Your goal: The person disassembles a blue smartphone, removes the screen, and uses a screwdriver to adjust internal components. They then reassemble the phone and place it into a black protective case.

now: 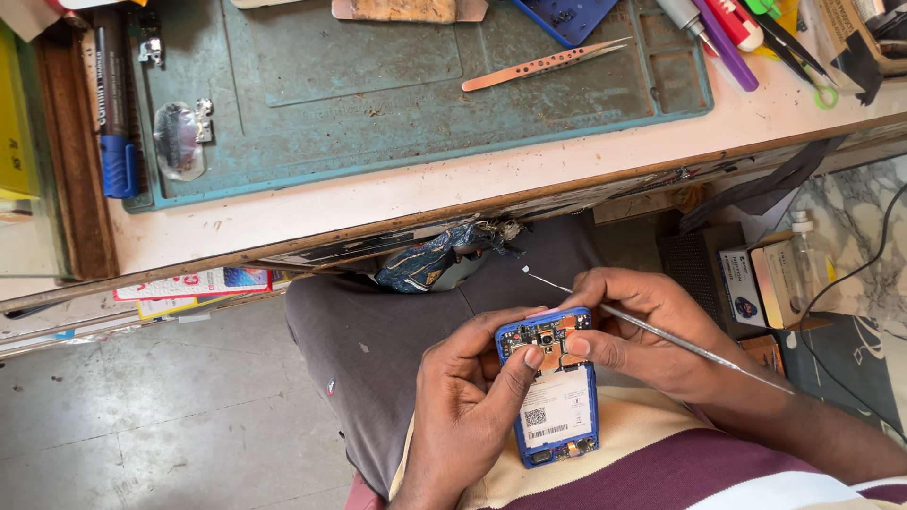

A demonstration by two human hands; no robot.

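Fingers of my left hand (468, 397) wrap tight around the open blue phone (553, 387). My right hand (642, 331) pinches a thin metal tool (661, 332), its thumb maybe touching the phone's top.

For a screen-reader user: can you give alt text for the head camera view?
Over the lap, the left hand holds an opened blue phone with its back cover off, while the right hand grips a thin metal tool. Tweezers lie on a teal mat above.

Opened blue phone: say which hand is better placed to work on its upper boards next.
Right, probably. The right hand already holds the thin metal spudger, and its fingertip rests on the upper boards of the opened blue phone. The left hand grips the phone's body, thumb on top, steadying it.
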